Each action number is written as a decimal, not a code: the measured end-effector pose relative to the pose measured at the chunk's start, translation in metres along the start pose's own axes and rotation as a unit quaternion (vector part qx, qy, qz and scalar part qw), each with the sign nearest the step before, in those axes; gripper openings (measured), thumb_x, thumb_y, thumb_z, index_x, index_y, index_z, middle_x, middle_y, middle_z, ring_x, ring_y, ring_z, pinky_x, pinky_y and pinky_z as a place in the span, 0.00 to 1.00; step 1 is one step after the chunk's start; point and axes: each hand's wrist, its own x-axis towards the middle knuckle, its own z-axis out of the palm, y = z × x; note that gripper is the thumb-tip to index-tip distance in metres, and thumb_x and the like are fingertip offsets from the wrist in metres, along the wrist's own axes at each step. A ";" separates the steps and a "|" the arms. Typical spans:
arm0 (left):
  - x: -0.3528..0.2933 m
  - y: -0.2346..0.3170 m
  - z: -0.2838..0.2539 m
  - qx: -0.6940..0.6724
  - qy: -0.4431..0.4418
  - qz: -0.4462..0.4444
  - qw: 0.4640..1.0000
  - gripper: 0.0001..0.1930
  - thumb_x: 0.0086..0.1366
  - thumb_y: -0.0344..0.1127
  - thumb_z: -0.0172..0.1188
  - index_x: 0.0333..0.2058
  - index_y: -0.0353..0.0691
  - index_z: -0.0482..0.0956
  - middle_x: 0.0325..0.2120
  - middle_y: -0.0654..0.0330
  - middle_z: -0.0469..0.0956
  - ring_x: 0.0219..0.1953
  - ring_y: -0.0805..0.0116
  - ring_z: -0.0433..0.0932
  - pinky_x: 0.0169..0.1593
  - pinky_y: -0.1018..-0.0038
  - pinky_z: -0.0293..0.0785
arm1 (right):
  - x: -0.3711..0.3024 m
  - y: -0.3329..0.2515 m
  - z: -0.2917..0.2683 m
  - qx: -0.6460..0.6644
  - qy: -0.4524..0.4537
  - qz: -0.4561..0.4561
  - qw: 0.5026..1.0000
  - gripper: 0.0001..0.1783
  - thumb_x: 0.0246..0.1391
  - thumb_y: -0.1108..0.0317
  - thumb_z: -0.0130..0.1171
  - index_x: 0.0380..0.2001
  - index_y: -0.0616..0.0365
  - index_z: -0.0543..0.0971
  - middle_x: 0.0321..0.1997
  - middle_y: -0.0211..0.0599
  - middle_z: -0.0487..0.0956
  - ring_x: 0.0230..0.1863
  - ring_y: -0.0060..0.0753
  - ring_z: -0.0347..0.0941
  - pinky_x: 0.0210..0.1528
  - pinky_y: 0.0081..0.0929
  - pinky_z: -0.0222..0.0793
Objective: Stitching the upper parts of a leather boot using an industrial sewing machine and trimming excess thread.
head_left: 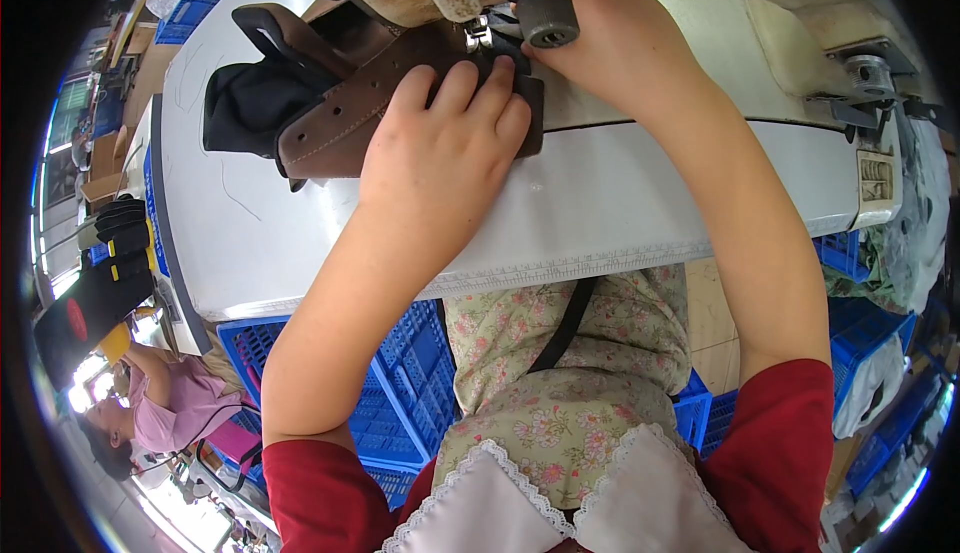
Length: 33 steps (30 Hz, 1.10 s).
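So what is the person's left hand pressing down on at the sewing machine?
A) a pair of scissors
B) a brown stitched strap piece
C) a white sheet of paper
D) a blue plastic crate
B: the left hand lies flat, fingers spread, on the brown stitched strap piece, close to the machine's needle area on the white table.

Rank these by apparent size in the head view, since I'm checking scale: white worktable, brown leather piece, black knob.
1. White worktable
2. Brown leather piece
3. Black knob, though nearness to the camera may enlarge it.
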 end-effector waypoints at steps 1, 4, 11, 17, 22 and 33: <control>0.000 0.000 0.000 0.000 0.000 0.001 1.000 0.15 0.55 0.36 0.57 0.42 0.42 0.78 0.53 0.59 0.77 0.49 0.65 0.73 0.54 0.67 0.66 | 0.000 0.002 0.001 -0.007 0.003 0.001 1.000 0.15 0.43 0.58 0.68 0.29 0.59 0.82 0.27 0.46 0.81 0.33 0.51 0.79 0.37 0.42 0.74; 0.000 0.000 0.001 -0.005 0.005 -0.001 1.000 0.14 0.55 0.36 0.57 0.42 0.42 0.78 0.53 0.59 0.77 0.49 0.65 0.73 0.54 0.67 0.66 | 0.002 0.003 0.002 -0.010 -0.006 0.008 1.000 0.16 0.43 0.58 0.68 0.28 0.60 0.82 0.27 0.47 0.81 0.33 0.51 0.79 0.37 0.43 0.74; 0.001 -0.001 -0.002 0.005 -0.001 0.000 1.000 0.14 0.56 0.36 0.57 0.41 0.42 0.78 0.53 0.59 0.77 0.49 0.66 0.73 0.53 0.68 0.66 | 0.004 -0.001 0.011 -0.007 0.017 0.037 0.999 0.15 0.44 0.57 0.67 0.26 0.59 0.82 0.25 0.46 0.81 0.31 0.51 0.78 0.36 0.42 0.74; 0.000 -0.001 -0.002 0.002 0.004 0.001 1.000 0.13 0.55 0.36 0.56 0.40 0.42 0.77 0.52 0.59 0.78 0.48 0.66 0.73 0.52 0.68 0.66 | 0.004 -0.005 0.018 -0.008 0.050 0.051 0.997 0.14 0.45 0.58 0.65 0.26 0.58 0.81 0.26 0.43 0.81 0.31 0.48 0.79 0.34 0.40 0.74; 0.005 0.003 -0.002 -0.005 0.011 0.001 1.000 0.13 0.55 0.36 0.56 0.40 0.41 0.77 0.53 0.59 0.78 0.48 0.66 0.73 0.53 0.68 0.66 | -0.003 0.000 0.007 0.034 0.058 0.074 0.995 0.15 0.47 0.60 0.64 0.34 0.58 0.83 0.30 0.45 0.82 0.34 0.49 0.79 0.37 0.41 0.74; 0.000 0.002 -0.006 -0.008 -0.028 -0.020 0.999 0.13 0.55 0.30 0.55 0.40 0.41 0.75 0.56 0.59 0.75 0.53 0.60 0.72 0.56 0.63 0.65 | -0.151 0.049 -0.115 -0.124 0.111 0.089 0.982 0.20 0.47 0.67 0.67 0.46 0.54 0.79 0.39 0.37 0.84 0.40 0.42 0.79 0.46 0.36 0.71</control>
